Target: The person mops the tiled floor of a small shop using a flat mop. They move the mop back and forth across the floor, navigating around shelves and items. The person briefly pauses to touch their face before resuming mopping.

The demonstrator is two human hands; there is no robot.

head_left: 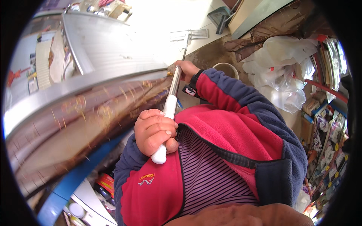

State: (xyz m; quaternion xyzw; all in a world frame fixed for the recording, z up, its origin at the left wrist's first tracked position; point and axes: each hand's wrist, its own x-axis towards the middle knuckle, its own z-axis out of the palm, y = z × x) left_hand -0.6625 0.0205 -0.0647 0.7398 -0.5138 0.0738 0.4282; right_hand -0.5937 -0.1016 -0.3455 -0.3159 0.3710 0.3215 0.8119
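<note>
A flat mop with a telescoping metal pole [176, 80] reaches from my chest towards the top of the view. My left hand [155, 131] is wrapped around its white handle [170, 106], close to the jacket. Further along, my right hand [186, 70] grips the metal pole with the arm stretched out. The rectangular mop head [198, 34] lies on the pale tiled floor [150, 17], and glare washes out its left part. A dark band circles my right wrist.
A metal-framed door panel [113, 42] and a brownish curtain [93, 110] stand on the left. A dustpan [219, 17] lies beyond the mop head. At the right are a bucket [226, 67], plastic bags [282, 67] and crowded shelves [325, 141]. A blue edge [76, 175] runs at lower left.
</note>
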